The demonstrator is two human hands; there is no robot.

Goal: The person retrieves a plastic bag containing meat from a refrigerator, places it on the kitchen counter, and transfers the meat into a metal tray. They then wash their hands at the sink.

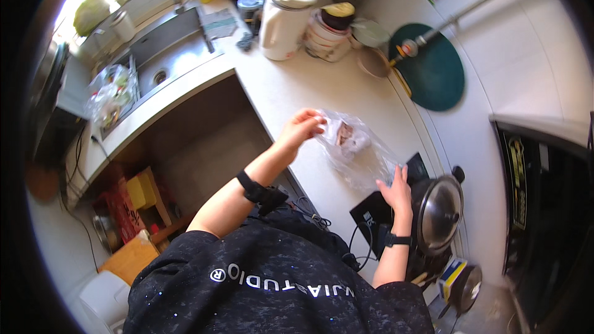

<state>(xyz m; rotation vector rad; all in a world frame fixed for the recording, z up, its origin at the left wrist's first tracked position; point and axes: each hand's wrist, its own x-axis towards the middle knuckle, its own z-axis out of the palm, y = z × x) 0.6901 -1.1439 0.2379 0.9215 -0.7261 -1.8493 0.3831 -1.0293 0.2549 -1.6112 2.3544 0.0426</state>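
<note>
A clear plastic bag lies spread over the white countertop, with a brownish food-like piece and whitish material showing through the film. What exactly the contents are is hard to make out. My left hand pinches the bag's upper left edge between thumb and fingers. At the bag's lower right end, my right hand has the film between its thumb and fingers. Close beside that hand stands a dark pot with a glass lid, on or next to a black panel.
A white pitcher-shaped appliance, a ceramic-looking jar and a brown bowl stand at the back of the counter. Beyond the counter's inner corner is a steel sink. A bag of produce rests beside it. Cables hang near my waist.
</note>
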